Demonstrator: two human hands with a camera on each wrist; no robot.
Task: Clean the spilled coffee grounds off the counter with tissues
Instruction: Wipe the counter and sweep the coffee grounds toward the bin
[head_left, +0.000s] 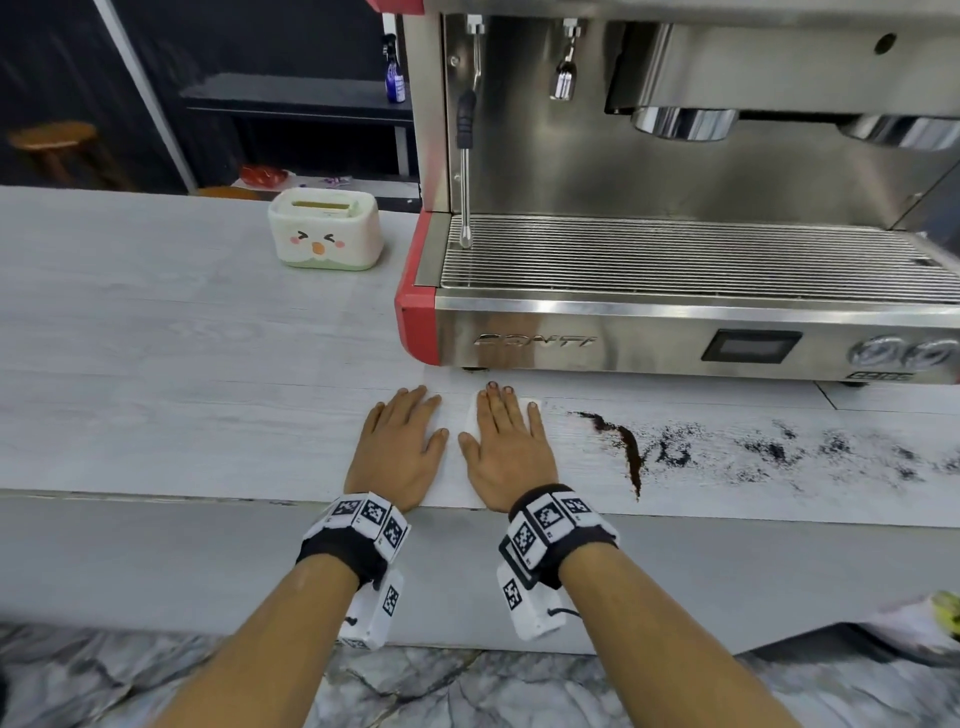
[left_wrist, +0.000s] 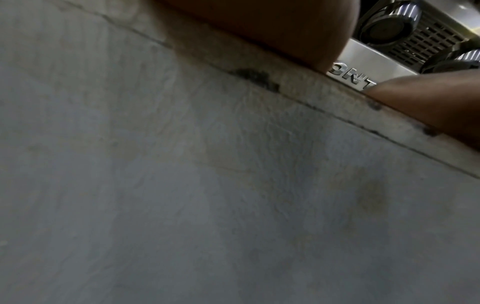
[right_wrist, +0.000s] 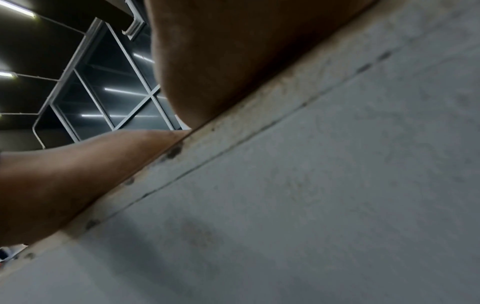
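Counter (head_left: 182, 332): pale wood-grain top, seen from the head view.

Left hand (head_left: 400, 441): flat, palm down, fingers straight, on bare counter; holds nothing.

Right hand (head_left: 506, 444): flat, palm down, fingers straight, pressing a white tissue (head_left: 532, 405) to the counter. The two hands lie side by side, a narrow gap between them, near the front edge.

Grounds (head_left: 631, 457): dark ridge just right of the right hand, with thinner scatter trailing on rightward. The long axis of the spill runs left to right along the counter, in front of the machine (head_left: 675, 322).

Tissue box (head_left: 326, 228): far left, beside the machine, well apart from the hands.

Judgement: the right hand is nearer the grounds and already has the tissue, so a wipe would run rightward along the spill. Most of the grounds remain.

Wrist views: only the counter front and parts of the hands show.
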